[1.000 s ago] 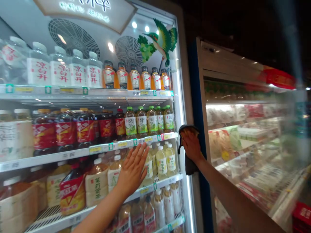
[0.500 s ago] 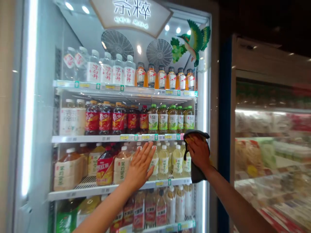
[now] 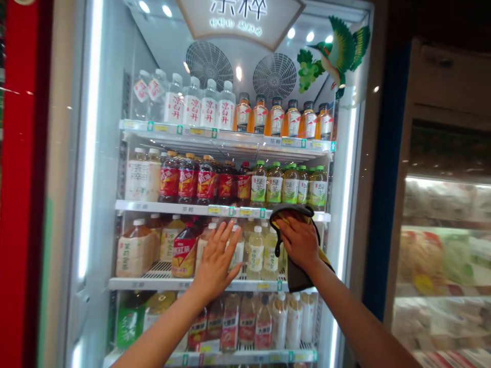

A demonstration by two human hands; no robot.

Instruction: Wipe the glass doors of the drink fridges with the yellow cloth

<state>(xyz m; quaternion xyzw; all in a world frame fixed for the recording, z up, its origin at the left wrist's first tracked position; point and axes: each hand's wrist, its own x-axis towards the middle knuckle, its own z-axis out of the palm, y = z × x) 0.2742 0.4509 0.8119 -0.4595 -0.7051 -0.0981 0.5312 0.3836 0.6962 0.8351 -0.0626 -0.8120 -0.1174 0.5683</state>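
A lit drinks fridge with a glass door stands before me. My left hand (image 3: 218,258) lies flat towards the glass, fingers stretched out, in front of the third shelf of bottles. To its right, my right hand (image 3: 298,240) presses a grey and yellow cloth (image 3: 301,273) to the door. The cloth bunches under the fingers, and its lower end hangs below the palm. Behind the glass, green tea bottles (image 3: 290,185) stand just above the cloth, and pale yellow bottles (image 3: 255,253) show between my hands.
Clear bottles (image 3: 194,105) and orange bottles (image 3: 276,116) line the top shelf. A bird sticker (image 3: 339,51) is on the glass at upper right. Another stocked display case (image 3: 445,245) stands right, blurred; a red panel (image 3: 19,194) is at far left.
My right hand has moved left across the door with the cloth, closer to my left hand. My left hand keeps about the same spot on the glass. The view has turned left.
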